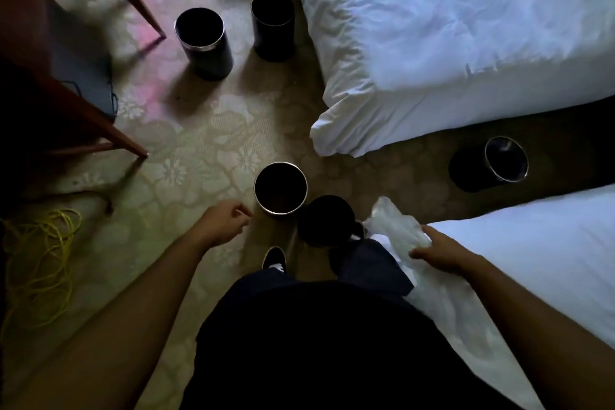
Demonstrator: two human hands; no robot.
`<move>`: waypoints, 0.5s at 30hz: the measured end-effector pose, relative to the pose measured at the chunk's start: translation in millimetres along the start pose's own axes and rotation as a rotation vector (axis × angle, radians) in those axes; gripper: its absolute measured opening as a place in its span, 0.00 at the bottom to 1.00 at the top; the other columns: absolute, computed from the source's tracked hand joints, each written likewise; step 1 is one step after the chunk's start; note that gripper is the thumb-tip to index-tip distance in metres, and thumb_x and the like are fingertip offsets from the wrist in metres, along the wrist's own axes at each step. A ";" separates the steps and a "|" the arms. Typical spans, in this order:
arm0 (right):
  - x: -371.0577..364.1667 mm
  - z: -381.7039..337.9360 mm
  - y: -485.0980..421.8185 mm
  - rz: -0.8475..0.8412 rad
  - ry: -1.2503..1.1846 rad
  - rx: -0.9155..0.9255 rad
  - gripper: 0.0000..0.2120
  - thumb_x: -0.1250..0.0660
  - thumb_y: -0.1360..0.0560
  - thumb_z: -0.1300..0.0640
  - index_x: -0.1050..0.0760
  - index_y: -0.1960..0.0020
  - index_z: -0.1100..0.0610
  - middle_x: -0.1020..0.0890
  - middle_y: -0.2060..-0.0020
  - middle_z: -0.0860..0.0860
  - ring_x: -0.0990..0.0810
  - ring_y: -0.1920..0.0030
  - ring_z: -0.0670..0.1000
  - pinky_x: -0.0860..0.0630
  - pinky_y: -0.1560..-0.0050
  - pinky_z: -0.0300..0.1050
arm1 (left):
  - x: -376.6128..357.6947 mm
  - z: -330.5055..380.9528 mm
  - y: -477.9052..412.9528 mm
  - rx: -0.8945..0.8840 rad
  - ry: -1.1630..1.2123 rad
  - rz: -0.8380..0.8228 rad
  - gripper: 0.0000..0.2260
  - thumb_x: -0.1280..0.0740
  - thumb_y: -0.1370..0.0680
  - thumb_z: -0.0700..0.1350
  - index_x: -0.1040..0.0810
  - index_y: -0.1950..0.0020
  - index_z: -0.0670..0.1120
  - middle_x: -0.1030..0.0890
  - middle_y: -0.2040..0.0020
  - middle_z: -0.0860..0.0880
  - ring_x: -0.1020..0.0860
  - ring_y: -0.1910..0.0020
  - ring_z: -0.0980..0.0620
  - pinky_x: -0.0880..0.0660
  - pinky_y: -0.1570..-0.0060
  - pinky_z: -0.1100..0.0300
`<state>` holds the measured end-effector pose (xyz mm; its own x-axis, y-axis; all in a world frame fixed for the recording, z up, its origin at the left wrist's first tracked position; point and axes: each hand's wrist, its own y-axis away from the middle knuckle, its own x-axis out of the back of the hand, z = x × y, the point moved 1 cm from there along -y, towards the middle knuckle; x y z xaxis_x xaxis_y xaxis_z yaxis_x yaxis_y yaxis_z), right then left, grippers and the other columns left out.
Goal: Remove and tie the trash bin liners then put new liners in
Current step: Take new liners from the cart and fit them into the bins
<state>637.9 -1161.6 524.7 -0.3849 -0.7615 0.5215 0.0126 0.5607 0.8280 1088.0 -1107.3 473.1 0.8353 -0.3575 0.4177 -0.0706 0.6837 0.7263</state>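
Right hand (439, 251) was gripping a crumpled clear liner (396, 226) right at the edge of the near bed (539, 263). Left hand (226, 223) hung loosely curled, holding nothing. Just past it a black bin (280, 188) stood upright (shiny rim). Further on, a tipped bin (472, 170) lay between the beds, and a far bin (203, 43) stood on the carpet (199, 143).

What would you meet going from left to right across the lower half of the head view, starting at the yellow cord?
The yellow cord → left hand → silver-rimmed bin by the feet → clear liner, gripped by the right hand.
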 end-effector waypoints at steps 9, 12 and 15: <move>92.8 -33.5 -116.0 -0.195 0.288 0.061 0.41 0.26 0.25 0.56 0.45 0.19 0.58 0.31 0.26 0.61 0.28 0.31 0.59 0.28 0.37 0.48 | -16.7 11.5 -29.0 0.300 0.194 0.171 0.07 0.37 0.20 0.40 0.20 0.50 0.48 0.17 0.52 0.47 0.18 0.55 0.47 0.24 0.61 0.58; 128.5 -63.3 -161.1 -0.315 0.403 0.137 0.40 0.27 0.24 0.54 0.44 0.19 0.55 0.33 0.25 0.59 0.30 0.29 0.58 0.30 0.33 0.52 | -50.1 25.3 -18.7 0.416 0.240 0.237 0.09 0.37 0.21 0.40 0.21 0.54 0.51 0.16 0.53 0.47 0.18 0.58 0.49 0.26 0.63 0.60; 152.9 -96.8 -194.8 -0.439 0.438 0.270 0.35 0.27 0.24 0.54 0.37 0.22 0.54 0.27 0.31 0.56 0.25 0.38 0.53 0.28 0.40 0.50 | -105.3 49.8 -4.8 0.560 0.514 0.307 0.08 0.38 0.20 0.38 0.20 0.51 0.47 0.16 0.54 0.46 0.20 0.63 0.50 0.26 0.62 0.59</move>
<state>666.0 -1418.8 463.1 0.1083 -0.9669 0.2309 -0.3125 0.1874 0.9313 973.3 -1104.7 452.8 0.8704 0.2228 0.4391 -0.4851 0.2357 0.8421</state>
